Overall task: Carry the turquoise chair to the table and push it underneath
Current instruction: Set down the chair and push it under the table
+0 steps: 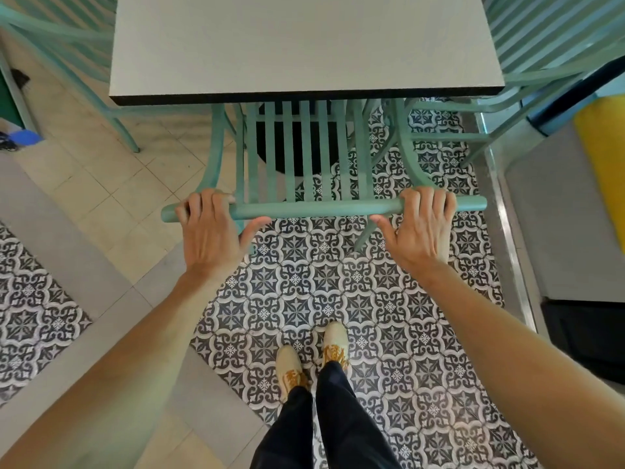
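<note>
The turquoise chair (318, 208) stands right in front of me, its slatted back facing me and its seat hidden beneath the grey table (304, 45). My left hand (211, 231) wraps over the left end of the chair's top rail. My right hand (417, 228) wraps over the right end of the same rail. The slats run from the rail up to the table's dark front edge. The table's black base shows through the slats.
Another turquoise chair (61, 52) stands at the table's left side and a third (541, 62) at its right. A metal-edged counter with a yellow object (602, 164) runs along the right. My feet stand on patterned floor tiles (338, 292).
</note>
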